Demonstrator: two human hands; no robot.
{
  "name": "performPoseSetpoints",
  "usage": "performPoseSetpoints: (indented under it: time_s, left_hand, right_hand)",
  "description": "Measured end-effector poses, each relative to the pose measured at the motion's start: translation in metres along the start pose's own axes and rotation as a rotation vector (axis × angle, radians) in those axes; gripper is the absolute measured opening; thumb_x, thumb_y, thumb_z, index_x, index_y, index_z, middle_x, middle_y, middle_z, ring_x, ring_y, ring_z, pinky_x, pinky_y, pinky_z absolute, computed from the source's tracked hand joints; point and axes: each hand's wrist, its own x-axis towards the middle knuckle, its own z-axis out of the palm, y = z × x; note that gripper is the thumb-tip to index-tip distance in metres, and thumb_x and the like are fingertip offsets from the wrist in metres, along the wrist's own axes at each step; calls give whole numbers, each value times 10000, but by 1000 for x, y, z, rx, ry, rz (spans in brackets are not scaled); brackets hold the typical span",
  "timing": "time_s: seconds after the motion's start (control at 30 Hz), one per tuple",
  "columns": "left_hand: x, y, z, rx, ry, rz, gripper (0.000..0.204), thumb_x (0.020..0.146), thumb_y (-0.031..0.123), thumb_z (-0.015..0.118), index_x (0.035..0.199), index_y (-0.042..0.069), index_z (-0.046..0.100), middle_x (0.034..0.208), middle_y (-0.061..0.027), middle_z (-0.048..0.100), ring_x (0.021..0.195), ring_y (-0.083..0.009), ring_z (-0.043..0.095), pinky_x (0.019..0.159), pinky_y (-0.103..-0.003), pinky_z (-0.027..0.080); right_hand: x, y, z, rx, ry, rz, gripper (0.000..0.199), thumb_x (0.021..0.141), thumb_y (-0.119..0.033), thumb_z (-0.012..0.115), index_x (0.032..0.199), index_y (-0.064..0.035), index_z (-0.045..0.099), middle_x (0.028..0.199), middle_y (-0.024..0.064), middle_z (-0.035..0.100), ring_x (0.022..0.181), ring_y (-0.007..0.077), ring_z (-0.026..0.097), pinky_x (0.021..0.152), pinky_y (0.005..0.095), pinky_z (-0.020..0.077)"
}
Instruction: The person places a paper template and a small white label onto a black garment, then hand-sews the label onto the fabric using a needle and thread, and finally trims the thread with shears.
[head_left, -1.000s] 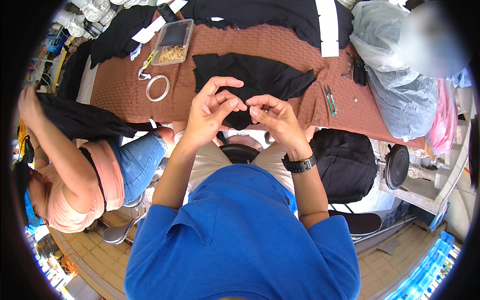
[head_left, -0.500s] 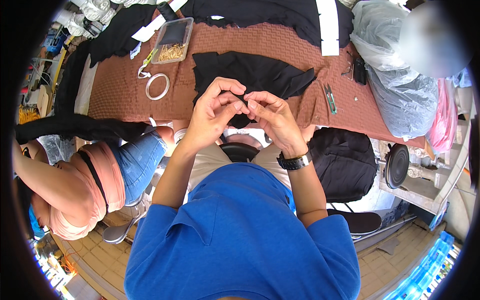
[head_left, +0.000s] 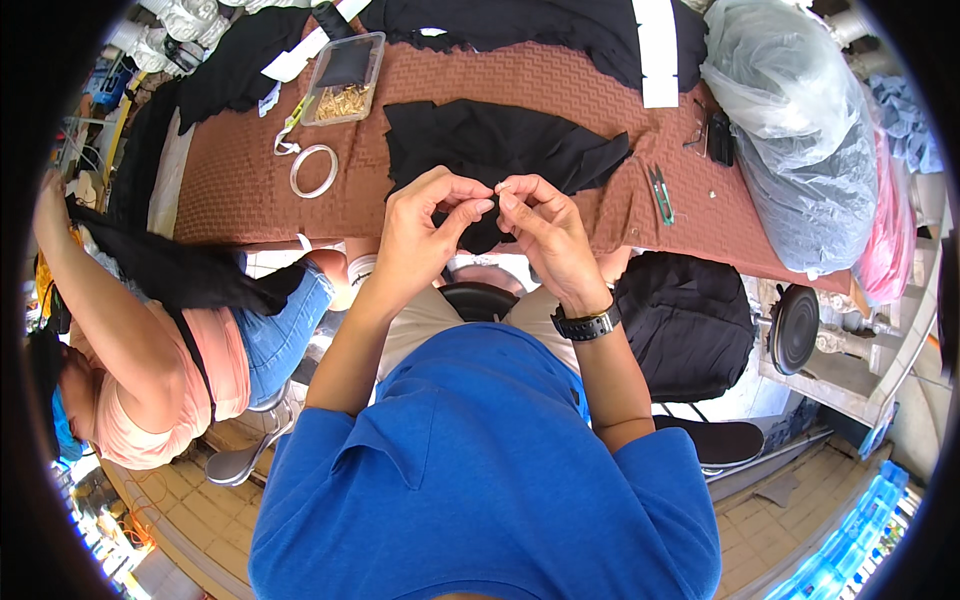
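Left hand (head_left: 425,225) and right hand (head_left: 545,230) raised together, fingertips pinched nearly shut, touching; item pinched too small to tell. Black cloth (head_left: 490,150) just beyond, on brown worktop (head_left: 230,190). Snips (head_left: 658,192) right.

Bright even daylight, soft shadows, sharp centre — heavy fisheye bending, black vignette at corners

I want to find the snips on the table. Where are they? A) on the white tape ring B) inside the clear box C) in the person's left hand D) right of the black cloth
D: the green-handled snips lie on the brown table cover, to the right of the black cloth, apart from the clear box and the tape ring.
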Motion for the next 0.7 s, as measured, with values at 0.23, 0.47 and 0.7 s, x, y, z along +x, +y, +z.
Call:
performPoseSetpoints:
  time_s: [0.23,0.47,0.7]
  left_hand:
    - [2,4,-1,94,-4,57,73,891,26,740,948,-10,711,856,-51,653,762,-113,642,694,-261,514]
    - [3,6,-5,192,-22,91,52,909,21,703,917,-18,670,846,-44,607,769,-128,586,717,-271,480]
    - [9,-2,-6,234,-87,150,26,920,2,644,920,-22,634,830,-90,553,720,-197,553,651,-317,444]
  right_hand:
    - [1,3,-4,-34,21,-27,148,967,-122,707,1086,-37,679,1010,-7,654,822,56,536,765,218,468]
    - [2,7,-7,-397,63,-121,64,967,-83,686,1018,-47,674,908,-32,566,801,54,490,719,217,407]
    - [0,12,-5,-617,16,-306,32,959,-64,678,988,-49,677,932,-8,509,810,86,484,723,244,404]
